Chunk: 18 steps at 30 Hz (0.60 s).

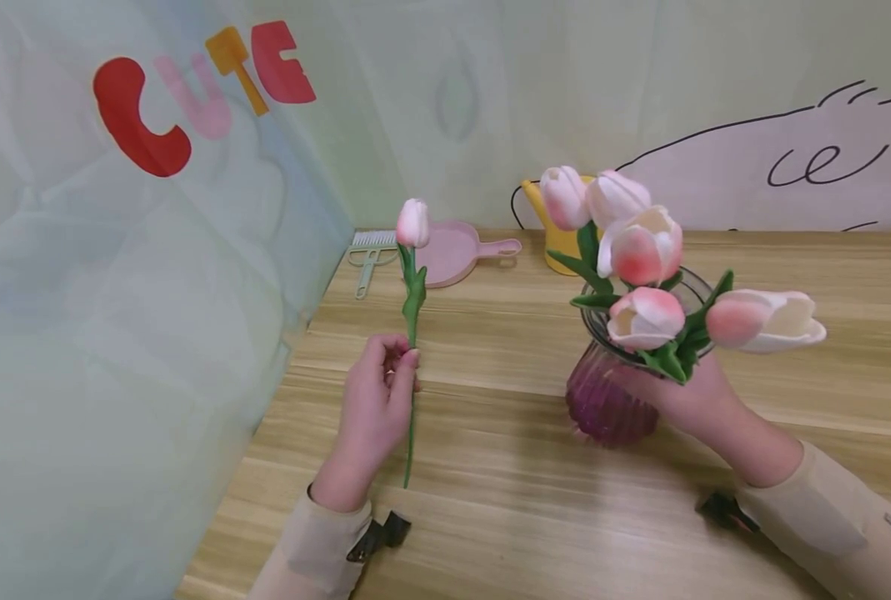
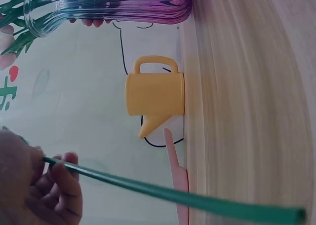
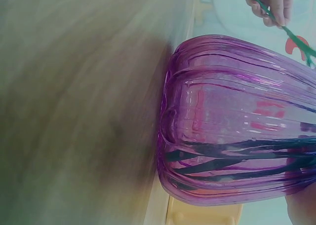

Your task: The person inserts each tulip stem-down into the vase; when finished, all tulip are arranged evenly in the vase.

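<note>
My left hand pinches a single pink-and-white tulip by its thin green stem, bloom up and the bare lower stem hanging below the fingers. In the left wrist view that stem slants across the picture. On the right, my right hand grips the neck of a ribbed glass vase, bluish above and purple below. Several pink-and-white tulips fan out over its rim. Through the purple glass in the right wrist view, their dark stems reach close to the base.
Behind the vase stands a yellow watering can, partly covered by blooms. A pink dustpan and a pale green brush lie at the back left of the wooden table. Sheeting with coloured letters borders the left side.
</note>
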Motion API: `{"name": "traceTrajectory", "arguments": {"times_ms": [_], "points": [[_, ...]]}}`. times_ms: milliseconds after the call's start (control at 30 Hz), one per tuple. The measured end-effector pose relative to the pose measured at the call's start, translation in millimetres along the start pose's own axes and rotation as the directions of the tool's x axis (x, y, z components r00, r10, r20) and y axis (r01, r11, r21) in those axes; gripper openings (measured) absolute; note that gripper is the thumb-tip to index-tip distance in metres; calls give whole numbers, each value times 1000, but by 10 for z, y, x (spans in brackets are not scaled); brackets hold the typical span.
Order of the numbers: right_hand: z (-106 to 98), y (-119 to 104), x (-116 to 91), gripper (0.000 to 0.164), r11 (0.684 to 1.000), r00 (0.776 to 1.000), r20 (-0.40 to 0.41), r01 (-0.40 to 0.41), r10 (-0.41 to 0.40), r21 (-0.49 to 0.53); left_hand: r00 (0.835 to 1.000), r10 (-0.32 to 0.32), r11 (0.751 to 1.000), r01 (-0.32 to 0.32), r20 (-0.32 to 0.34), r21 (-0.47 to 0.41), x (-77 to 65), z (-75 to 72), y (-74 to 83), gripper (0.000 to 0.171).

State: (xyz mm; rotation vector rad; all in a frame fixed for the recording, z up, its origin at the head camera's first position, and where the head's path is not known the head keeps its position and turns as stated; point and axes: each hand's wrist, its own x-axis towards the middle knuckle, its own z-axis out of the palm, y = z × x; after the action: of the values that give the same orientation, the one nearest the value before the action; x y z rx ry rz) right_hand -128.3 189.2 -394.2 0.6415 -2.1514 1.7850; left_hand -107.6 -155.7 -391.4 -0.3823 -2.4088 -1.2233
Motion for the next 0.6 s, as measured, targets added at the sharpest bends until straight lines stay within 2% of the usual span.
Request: {"name": "traceTrajectory", "arguments": {"times_ms": [100, 233, 400, 600], "points": [[1, -4, -2, 63, 1000, 1000, 0, -5, 5, -4, 998, 44, 998, -46, -34, -52, -8, -1, -9, 8], [8, -7, -5, 61, 1000, 1000, -8, 0, 0, -4, 994, 82, 993, -88, -71, -80, -6, -1, -2, 10], [11, 6, -23, 61, 1000, 1000, -5, 5, -5, -22, 989, 111, 986, -121, -94, -114, 4, 10, -3, 19], [-1, 5, -42, 62, 998, 1000, 8, -3, 4, -55, 981, 122, 964, -154, -153, -217, -3, 16, 13, 20]]}}
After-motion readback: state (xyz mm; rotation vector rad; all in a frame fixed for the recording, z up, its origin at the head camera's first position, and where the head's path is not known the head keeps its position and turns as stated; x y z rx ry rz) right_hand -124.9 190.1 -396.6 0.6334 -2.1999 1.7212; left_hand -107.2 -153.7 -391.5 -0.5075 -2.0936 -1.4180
